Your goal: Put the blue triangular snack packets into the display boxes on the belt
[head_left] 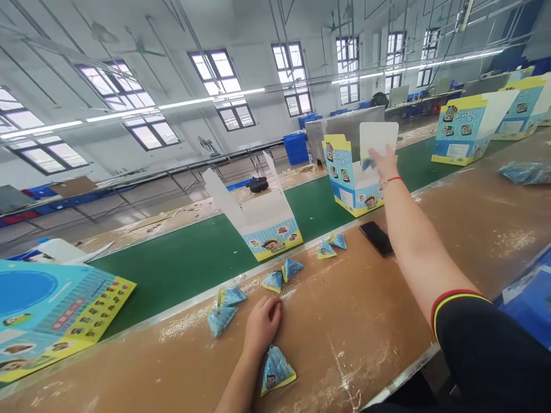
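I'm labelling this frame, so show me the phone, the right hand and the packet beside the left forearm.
Phone (376, 238), head view: middle of its dark face.
Right hand (386, 164), head view: back of the hand.
Packet (276, 367), head view: its blue side.

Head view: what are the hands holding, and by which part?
Right hand: a small blue packet, apparently; the exact grip point is too blurred to tell. Left hand: nothing visibly held.

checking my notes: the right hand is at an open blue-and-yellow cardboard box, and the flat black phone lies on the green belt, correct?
Not quite: in the head view the flat black phone lies on the brown tabletop, not the green belt. The right hand is at an open blue-and-yellow cardboard box.
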{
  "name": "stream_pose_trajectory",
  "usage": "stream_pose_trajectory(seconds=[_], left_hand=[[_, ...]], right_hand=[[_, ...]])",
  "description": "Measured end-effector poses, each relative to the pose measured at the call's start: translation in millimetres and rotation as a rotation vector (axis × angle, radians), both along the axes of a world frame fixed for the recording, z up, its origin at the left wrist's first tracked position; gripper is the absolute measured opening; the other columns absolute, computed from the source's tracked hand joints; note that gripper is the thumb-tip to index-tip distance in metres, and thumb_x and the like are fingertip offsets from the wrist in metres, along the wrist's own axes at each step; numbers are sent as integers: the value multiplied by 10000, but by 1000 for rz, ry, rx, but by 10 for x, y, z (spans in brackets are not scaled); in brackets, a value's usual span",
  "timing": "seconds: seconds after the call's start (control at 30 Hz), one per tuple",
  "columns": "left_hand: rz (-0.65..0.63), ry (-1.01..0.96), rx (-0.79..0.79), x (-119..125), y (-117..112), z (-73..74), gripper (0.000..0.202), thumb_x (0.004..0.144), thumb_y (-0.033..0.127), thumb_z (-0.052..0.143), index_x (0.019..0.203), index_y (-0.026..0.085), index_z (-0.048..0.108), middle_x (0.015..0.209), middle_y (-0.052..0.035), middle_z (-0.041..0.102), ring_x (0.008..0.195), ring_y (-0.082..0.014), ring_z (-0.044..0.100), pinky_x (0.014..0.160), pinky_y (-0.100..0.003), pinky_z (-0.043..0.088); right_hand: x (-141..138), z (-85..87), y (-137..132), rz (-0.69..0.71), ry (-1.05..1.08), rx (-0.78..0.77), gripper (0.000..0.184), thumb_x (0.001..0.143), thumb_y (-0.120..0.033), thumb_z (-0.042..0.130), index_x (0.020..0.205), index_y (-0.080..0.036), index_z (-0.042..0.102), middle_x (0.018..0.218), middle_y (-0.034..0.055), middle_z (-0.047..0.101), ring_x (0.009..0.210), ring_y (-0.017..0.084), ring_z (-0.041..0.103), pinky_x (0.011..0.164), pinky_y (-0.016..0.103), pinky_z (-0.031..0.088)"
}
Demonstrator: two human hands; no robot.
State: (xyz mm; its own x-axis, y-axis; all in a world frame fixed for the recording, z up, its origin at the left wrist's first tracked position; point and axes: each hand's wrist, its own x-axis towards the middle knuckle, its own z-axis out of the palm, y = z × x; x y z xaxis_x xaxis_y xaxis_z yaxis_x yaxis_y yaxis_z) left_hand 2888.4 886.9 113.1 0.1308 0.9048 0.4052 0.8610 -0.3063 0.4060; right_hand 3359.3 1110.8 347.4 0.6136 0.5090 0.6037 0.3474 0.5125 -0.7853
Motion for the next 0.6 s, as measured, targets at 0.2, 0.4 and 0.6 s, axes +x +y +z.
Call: stream_pose_trajectory(seconds=[0.2, 0.4, 0.6], left_hand=[[-1, 21, -16, 132, -6, 39, 242, 929, 311, 461, 879, 216, 678, 888, -67, 692, 891, -250, 670, 789, -355, 510], [50, -66, 27, 212, -114, 101, 166, 885, 204, 515, 902, 198, 680, 890, -75, 702, 881, -236, 682, 808, -345, 536], [324, -79, 194, 121, 9, 414, 535, 863, 143, 562, 1394, 179, 510, 1528, -189, 471, 1389, -259, 510, 1108, -422, 486]], right_hand=[[-242, -484, -180, 125, 66, -101, 550, 883, -451, 582, 1334, -143, 522, 1420, 171, 487, 1357, 272, 483, 1190, 514, 368], [-1510, -1359, -1359, 718, -334, -126, 313, 835, -491, 631, 705, -206, 634, 686, 19, 633, 653, 186, 588, 623, 317, 501], [-2094, -2179, -2284, 889, -757, 42, 365, 958, -400, 539, 648, -218, 601, 619, 33, 620, 570, 177, 546, 580, 326, 380]])
